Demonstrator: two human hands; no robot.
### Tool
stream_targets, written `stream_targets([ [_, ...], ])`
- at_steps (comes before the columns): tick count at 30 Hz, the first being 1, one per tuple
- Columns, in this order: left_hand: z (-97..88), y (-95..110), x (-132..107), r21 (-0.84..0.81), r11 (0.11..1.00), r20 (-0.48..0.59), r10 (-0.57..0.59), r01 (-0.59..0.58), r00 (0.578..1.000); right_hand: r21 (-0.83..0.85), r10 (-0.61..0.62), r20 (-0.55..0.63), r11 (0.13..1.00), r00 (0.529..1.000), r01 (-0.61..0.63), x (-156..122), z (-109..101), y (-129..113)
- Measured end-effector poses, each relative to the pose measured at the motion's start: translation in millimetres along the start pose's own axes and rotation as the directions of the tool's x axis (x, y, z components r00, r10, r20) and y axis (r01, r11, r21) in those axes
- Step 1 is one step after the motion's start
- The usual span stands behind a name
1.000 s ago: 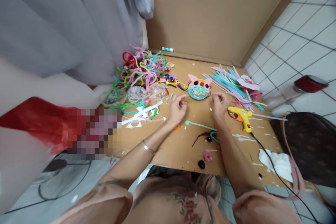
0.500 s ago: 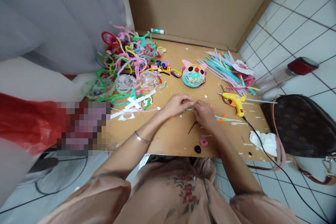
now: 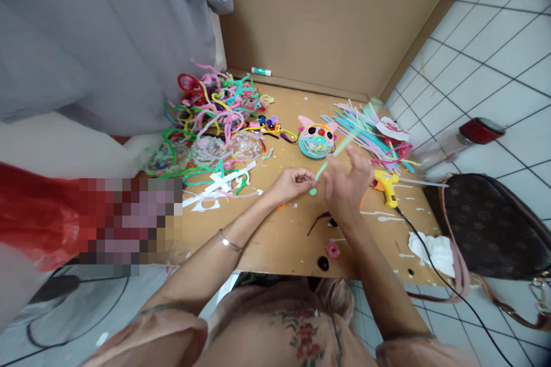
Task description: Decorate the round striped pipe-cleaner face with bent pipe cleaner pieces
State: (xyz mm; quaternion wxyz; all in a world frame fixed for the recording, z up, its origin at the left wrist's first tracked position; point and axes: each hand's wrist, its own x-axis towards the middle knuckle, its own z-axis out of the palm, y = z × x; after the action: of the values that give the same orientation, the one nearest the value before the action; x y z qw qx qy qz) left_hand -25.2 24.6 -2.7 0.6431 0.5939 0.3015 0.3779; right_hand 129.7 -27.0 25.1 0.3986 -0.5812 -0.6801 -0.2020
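Both my hands hold one mint-green pipe cleaner [image 3: 333, 156] lifted off the wooden board [image 3: 284, 229]. My left hand [image 3: 293, 184] pinches its lower end, fingers curled. My right hand [image 3: 346, 183] grips it higher up, and the stem slants up and to the right past my fingers. Just behind my hands sits a small round craft face [image 3: 316, 139] with pink ears, wrapped in blue and pink pipe cleaner.
A tangled heap of coloured pipe cleaners [image 3: 215, 106] and clear balls [image 3: 206, 150] lie at the left. Straight pipe cleaners [image 3: 370, 129] fan out at the right beside a yellow glue gun [image 3: 387, 186]. A brown bag [image 3: 495, 223] and a red-lidded jar [image 3: 465, 137] stand on the tiled floor.
My hands went from resting apart on the board to meeting over the mint-green pipe cleaner, then lifted it so it now slants upward to the right.
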Motion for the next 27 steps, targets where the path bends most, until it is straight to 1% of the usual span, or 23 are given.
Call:
stream_targets([
  [1, 3.0, 0, -1, -0.024, 1.0, -0.019, 0.009, -0.009, 1.0, 0.06, 0.088, -0.059, 0.995, 0.994, -0.084, 1, -2, -1],
  [2, 5.7, -1, -1, -0.041, 0.999, -0.039, 0.02, -0.021, 0.999, 0.14, 0.184, -0.094, 0.975, 0.978, -0.17, 3, -5, -1],
  [3, 8.3, -2, -2, -0.048, 0.998, -0.056, 0.029, -0.032, 0.998, 0.232, 0.273, -0.095, 0.941, 0.957, -0.246, 5, -7, -2],
  [4, 10.7, -3, -2, -0.044, 0.998, -0.065, 0.037, -0.04, 0.997, 0.322, 0.343, -0.058, 0.895, 0.937, -0.308, 8, -8, -3],
  [5, 13.0, -4, -3, -0.029, 0.999, -0.07, 0.043, -0.045, 0.997, 0.403, 0.38, 0.015, 0.844, 0.925, -0.353, 11, -9, -4],
  [7, 17.3, -8, -4, 0.014, 0.998, -0.056, 0.06, -0.059, 0.997, 0.514, 0.373, 0.179, 0.753, 0.91, -0.41, 17, -7, -10],
  [9, 20.9, -11, -4, 0.052, 0.995, -0.014, 0.088, -0.087, 0.996, 0.562, 0.342, 0.308, 0.687, 0.888, -0.46, 21, -2, -17],
  [10, 21.9, -13, -5, 0.067, 0.992, 0.018, 0.106, -0.107, 0.994, 0.57, 0.336, 0.355, 0.663, 0.873, -0.486, 22, 2, -19],
  [12, 20.7, -14, -4, 0.117, 0.98, 0.071, 0.156, -0.164, 0.985, 0.57, 0.337, 0.391, 0.642, 0.857, -0.513, 23, 8, -20],
  [13, 18.1, -14, -3, 0.164, 0.965, 0.063, 0.197, -0.205, 0.978, 0.564, 0.336, 0.39, 0.649, 0.857, -0.511, 24, 11, -19],
  [14, 14.0, -14, -2, 0.23, 0.94, 0.016, 0.256, -0.253, 0.967, 0.557, 0.331, 0.382, 0.662, 0.863, -0.501, 25, 13, -16],
  [15, 8.3, -13, -1, 0.316, 0.9, -0.069, 0.337, -0.3, 0.939, 0.548, 0.321, 0.38, 0.678, 0.868, -0.49, 27, 16, -12],
  [16, 1.3, -11, 1, 0.418, 0.845, -0.174, 0.436, -0.334, 0.883, 0.538, 0.307, 0.384, 0.692, 0.871, -0.482, 28, 18, -7],
  [17, -6.8, -10, 2, 0.526, 0.776, -0.276, 0.544, -0.349, 0.792, 0.529, 0.29, 0.403, 0.7, 0.868, -0.48, 29, 19, -2],
  [18, -15.4, -8, 4, 0.627, 0.7, -0.329, 0.636, -0.342, 0.698, 0.522, 0.275, 0.428, 0.702, 0.861, -0.484, 31, 21, 2],
  [19, -24.0, -8, 6, 0.711, 0.62, -0.323, 0.706, -0.331, 0.63, 0.521, 0.262, 0.461, 0.694, 0.848, -0.497, 31, 22, 6],
  [20, -32.1, -8, 8, 0.772, 0.552, -0.296, 0.75, -0.314, 0.592, 0.523, 0.248, 0.501, 0.676, 0.829, -0.518, 32, 23, 9],
  [21, -39.4, -8, 9, 0.815, 0.491, -0.248, 0.775, -0.308, 0.581, 0.528, 0.236, 0.541, 0.653, 0.808, -0.544, 32, 23, 11],
  [22, -45.4, -9, 11, 0.839, 0.448, -0.201, 0.782, -0.309, 0.589, 0.534, 0.226, 0.576, 0.624, 0.786, -0.571, 31, 23, 12],
  [23, -50.2, -11, 12, 0.851, 0.422, -0.164, 0.778, -0.312, 0.606, 0.54, 0.219, 0.604, 0.595, 0.766, -0.596, 31, 22, 13],
  [25, -56.1, -15, 14, 0.853, 0.421, -0.146, 0.76, -0.309, 0.633, 0.554, 0.209, 0.636, 0.546, 0.743, -0.628, 29, 20, 14],
  [27, -58.8, -18, 15, 0.84, 0.455, -0.18, 0.747, -0.295, 0.64, 0.571, 0.203, 0.646, 0.512, 0.736, -0.642, 28, 19, 16],
])
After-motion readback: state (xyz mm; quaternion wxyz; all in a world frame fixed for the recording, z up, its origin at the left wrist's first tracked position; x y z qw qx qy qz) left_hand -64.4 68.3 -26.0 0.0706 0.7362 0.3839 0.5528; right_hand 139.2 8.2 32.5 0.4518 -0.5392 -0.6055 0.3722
